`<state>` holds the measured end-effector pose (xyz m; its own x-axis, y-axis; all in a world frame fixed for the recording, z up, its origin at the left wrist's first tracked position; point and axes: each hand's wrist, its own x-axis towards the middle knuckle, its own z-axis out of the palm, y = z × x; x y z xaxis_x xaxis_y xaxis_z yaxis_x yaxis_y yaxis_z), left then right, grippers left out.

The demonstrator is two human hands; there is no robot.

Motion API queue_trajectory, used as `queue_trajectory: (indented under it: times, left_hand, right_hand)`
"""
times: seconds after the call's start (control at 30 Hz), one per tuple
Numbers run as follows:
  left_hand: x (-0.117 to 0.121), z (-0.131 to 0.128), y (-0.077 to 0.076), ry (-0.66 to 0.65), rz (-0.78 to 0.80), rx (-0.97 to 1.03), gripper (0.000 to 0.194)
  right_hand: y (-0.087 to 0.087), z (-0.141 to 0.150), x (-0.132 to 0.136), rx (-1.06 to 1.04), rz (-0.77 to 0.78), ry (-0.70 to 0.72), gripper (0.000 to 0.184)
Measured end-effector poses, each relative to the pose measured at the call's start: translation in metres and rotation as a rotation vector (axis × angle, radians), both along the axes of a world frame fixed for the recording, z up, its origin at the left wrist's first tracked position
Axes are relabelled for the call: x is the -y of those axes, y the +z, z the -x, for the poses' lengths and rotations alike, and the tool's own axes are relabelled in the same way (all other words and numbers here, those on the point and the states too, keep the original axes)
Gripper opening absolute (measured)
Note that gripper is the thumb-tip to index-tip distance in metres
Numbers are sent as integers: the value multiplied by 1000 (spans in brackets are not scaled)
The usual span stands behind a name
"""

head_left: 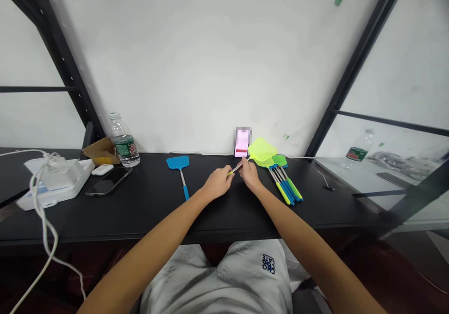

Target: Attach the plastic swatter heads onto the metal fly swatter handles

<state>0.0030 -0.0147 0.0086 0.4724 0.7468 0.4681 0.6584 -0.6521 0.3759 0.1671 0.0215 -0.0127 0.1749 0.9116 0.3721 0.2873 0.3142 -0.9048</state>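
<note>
Both my hands hold one yellow-green fly swatter [261, 150] over the black table [147, 211]. My left hand [218, 183] is closed around its handle end. My right hand [249, 173] pinches the thin metal shaft farther up. The swatter's mesh head points away to the right, above a pile of several more swatters [285, 183] with green and blue handles. A single blue fly swatter [179, 170] lies flat on the table to the left of my hands.
A phone [242, 143] leans against the wall behind my hands. At left are a water bottle [122, 141], a cardboard box [101, 151], a dark phone [108, 183], a white case [102, 169] and a white power strip [56, 180] with cables. Black frame bars rise on both sides.
</note>
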Motion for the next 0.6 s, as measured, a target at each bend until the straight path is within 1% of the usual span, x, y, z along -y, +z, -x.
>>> queue_trajectory:
  times: [0.1, 0.2, 0.33, 0.4, 0.53, 0.6]
  left_hand:
    - [0, 0, 2, 6, 6, -16, 18]
    - [1, 0, 3, 20, 21, -20, 22]
    - [1, -1, 3, -20, 62, 2, 29]
    - [1, -1, 2, -26, 61, -3, 30]
    - [2, 0, 1, 19, 23, -55, 29]
    - [2, 0, 1, 34, 13, -73, 29]
  right_hand:
    - [-2, -3, -2, -36, -3, -41, 60]
    - [-1, -3, -3, -67, 2, -35, 57]
    - [3, -3, -1, -157, 14, -24, 53]
    - [6, -3, 0, -208, 46, 27, 51]
    - [11, 0, 5, -306, 159, 190, 46]
    - [12, 1, 7, -326, 194, 246, 45]
